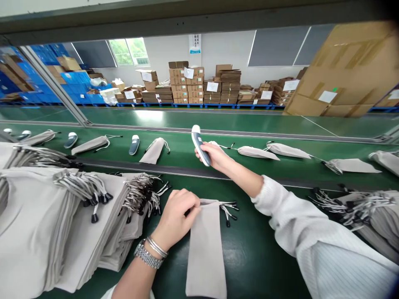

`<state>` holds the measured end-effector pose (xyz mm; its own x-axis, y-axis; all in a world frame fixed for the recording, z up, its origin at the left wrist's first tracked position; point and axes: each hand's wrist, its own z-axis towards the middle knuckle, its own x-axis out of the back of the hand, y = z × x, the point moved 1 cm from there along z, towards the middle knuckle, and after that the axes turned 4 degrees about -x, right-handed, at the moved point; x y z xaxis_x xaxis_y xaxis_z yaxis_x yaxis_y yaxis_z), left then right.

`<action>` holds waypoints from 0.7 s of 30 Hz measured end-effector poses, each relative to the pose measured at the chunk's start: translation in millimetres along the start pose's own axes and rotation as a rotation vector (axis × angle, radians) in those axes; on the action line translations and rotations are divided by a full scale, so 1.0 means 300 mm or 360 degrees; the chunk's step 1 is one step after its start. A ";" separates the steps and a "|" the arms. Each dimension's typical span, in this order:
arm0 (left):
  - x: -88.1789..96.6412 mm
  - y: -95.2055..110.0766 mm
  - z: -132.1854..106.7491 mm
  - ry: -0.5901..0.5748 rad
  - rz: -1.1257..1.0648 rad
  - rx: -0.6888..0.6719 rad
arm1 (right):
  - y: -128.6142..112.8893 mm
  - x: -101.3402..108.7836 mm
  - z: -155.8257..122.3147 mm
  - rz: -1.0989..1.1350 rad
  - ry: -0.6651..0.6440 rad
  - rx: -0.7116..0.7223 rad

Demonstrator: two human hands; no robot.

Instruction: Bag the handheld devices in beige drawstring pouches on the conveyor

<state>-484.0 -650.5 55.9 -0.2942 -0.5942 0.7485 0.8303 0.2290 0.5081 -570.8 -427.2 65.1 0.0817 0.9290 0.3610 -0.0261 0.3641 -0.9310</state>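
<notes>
My right hand (215, 155) is closed around a white and dark grey handheld device (199, 145), held up over the green conveyor belt (218, 143). My left hand (177, 216) pinches the open top edge of an empty grey drawstring pouch (206, 249) that lies flat on the green work surface in front of me. The pouch's cords (229, 209) with black tips trail to the right of my left hand.
Stacks of empty grey pouches (62, 224) lie at the left, more at the right (370, 211). On the belt lie filled pouches (258, 153) and loose devices (134, 144). Cardboard boxes (193, 85) and blue crates (71, 83) stand beyond.
</notes>
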 end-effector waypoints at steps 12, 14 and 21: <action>0.049 0.086 0.031 0.0645 -0.0767 0.0306 | -0.126 -0.015 -0.367 0.0678 -0.0529 0.0315; 0.056 0.103 0.040 0.0847 -0.0770 0.0309 | -0.137 -0.010 -0.381 0.0470 -0.0572 0.0319; 0.105 0.097 0.035 0.0978 -0.0942 0.0473 | -0.188 0.039 -0.435 0.0583 -0.0729 0.0106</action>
<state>-474.1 -654.4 98.7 -0.2592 -0.9657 0.0134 0.4418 -0.1063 0.8908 -438.4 -445.7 114.8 -0.3826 0.9238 0.0168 -0.0355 0.0035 -0.9994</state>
